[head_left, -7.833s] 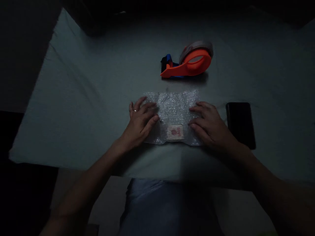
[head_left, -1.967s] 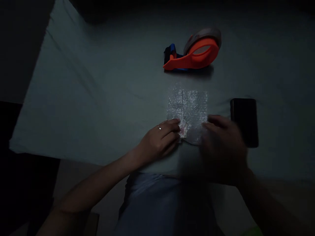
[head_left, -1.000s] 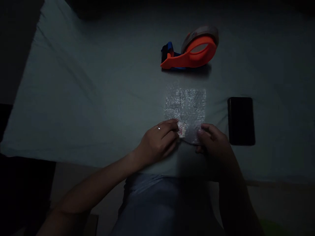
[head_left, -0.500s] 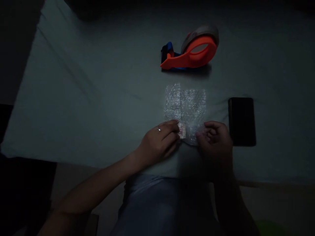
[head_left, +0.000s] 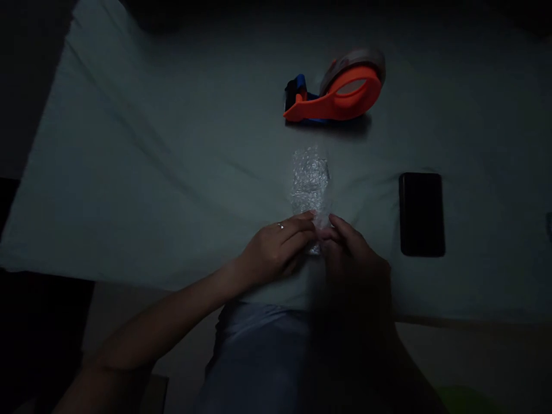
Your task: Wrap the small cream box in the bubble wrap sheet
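A sheet of bubble wrap (head_left: 311,178), folded into a narrow upright strip, lies on the cloth-covered table in front of me. My left hand (head_left: 282,244), with a ring on one finger, presses on its lower left part with the fingers closed together. At the lower right edge, my right hand (head_left: 351,247) grips the folded bubble wrap between thumb and fingers. The small pale patterned block seen earlier is now hidden beneath the wrap and my fingers.
Beyond the bubble wrap stands an orange and blue tape dispenser (head_left: 334,106) with a roll of tape. A black rectangular object (head_left: 421,214), like a phone or case, lies to the right. The pale green tablecloth (head_left: 172,172) has creases; the room is dim.
My right hand has moved left, folding the right half of the bubble wrap over the small block and the left half. My left hand has stayed nearly in place.
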`<state>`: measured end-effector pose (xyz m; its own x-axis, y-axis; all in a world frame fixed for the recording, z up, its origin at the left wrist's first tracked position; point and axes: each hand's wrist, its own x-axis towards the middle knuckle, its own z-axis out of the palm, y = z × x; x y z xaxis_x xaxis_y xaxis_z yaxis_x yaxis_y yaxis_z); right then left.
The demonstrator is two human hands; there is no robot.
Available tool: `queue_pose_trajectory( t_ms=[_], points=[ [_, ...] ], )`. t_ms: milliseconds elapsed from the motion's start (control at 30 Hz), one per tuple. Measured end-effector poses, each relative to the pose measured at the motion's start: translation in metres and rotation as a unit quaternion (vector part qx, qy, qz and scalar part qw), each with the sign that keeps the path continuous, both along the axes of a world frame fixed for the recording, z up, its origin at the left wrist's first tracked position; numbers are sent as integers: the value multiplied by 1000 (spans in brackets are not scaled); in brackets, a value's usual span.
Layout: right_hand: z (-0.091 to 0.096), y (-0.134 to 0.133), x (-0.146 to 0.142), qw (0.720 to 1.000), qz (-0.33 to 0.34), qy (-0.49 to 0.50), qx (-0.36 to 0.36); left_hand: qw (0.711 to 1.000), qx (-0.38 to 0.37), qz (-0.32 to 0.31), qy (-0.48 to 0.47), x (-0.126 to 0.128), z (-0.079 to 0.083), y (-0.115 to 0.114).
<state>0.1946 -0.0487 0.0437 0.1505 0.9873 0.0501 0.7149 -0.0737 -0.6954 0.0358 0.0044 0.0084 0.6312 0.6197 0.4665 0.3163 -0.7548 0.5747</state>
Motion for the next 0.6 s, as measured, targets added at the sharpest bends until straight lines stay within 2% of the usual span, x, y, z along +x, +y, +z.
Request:
queue_pose_trajectory(
  t_ms=[100,167,300,400,500,567,600],
  points=[
    [2,-5,4,998,59,-11,-14,1000,-22,-19,4,-7,0,5],
    [3,-6,4,997,66,23,-24,998,-53,-24,23,-9,3,8],
    [3,-6,1,984,-5,170,-54,981,-189,-2,44,-6,9,12],
    [2,-7,9,975,-37,221,-17,979,-197,-17,48,-5,9,12],
    [-6,-6,25,989,-4,135,60,982,-177,-19,57,-5,6,12],
    [-14,-4,34,991,93,25,95,989,-137,-24,54,-6,3,12],
    [-19,-2,37,983,149,-23,105,992,-111,-25,53,-6,2,12]
  ],
)
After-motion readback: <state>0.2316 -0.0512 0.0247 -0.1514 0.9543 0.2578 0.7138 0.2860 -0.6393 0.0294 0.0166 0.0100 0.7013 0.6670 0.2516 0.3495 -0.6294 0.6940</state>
